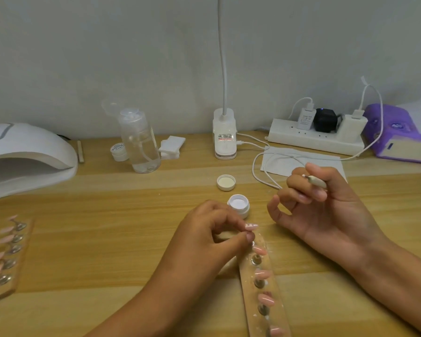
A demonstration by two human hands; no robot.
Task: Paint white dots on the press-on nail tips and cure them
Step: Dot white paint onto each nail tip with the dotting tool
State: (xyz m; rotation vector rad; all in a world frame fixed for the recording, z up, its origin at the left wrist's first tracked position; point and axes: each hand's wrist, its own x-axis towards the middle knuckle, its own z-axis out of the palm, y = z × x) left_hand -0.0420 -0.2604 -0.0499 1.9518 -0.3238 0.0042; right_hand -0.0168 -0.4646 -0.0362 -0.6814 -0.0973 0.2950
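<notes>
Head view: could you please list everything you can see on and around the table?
nail lamp: one, white, far left
wooden stick: one, beige, beside nail lamp
pump bottle: one, clear, back left
closed jar: one, white, left of pump bottle
cotton pads: small stack, white, right of pump bottle
desk lamp: one, white, back centre
power strip: one, white, back right
tissue pack: one, purple, far right
sheet: one, white, under cables
cables: several, white, back right
jar lid: one, white, centre
open jar: one, white, near jar lid
nail strips: two, clear, pink tips; left edge, front centre
dotted nail tip: one, pink, front centre
dotting tool: one, pale, right of centre
left hand: pinches dotted nail tip
right hand: holds dotting tool
</notes>
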